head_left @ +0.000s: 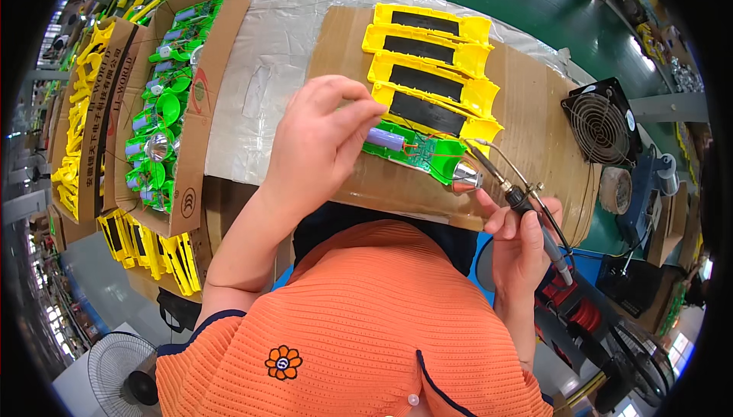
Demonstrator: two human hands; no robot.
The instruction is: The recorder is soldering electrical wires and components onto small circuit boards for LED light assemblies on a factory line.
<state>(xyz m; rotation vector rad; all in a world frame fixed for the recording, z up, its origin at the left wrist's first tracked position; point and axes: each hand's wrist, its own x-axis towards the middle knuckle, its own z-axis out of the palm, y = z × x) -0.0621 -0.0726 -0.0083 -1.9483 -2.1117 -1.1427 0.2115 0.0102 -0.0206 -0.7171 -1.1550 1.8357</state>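
Observation:
A green plastic flashlight housing (443, 159) lies at the near edge of the cardboard sheet, in front of yellow shells. It holds a purple battery cell (385, 139), a small circuit board with red wires, and a silver reflector cup (466, 178) at its right end. Over the housing's left end, my left hand (324, 131) is closed in a pinch; what its fingertips hold is too small to make out. My right hand (523, 241) grips a soldering iron (551, 247) with a thin metal feed tube alongside. The iron's tip points up and left, above the reflector end.
Several yellow shells with black panels (427, 49) lie in a row beyond the housing. To the left stands a carton (221, 58) of green assemblies, beside another box of yellow parts (72, 142). A black fan (602, 121) and a tape roll (615, 189) are at the right.

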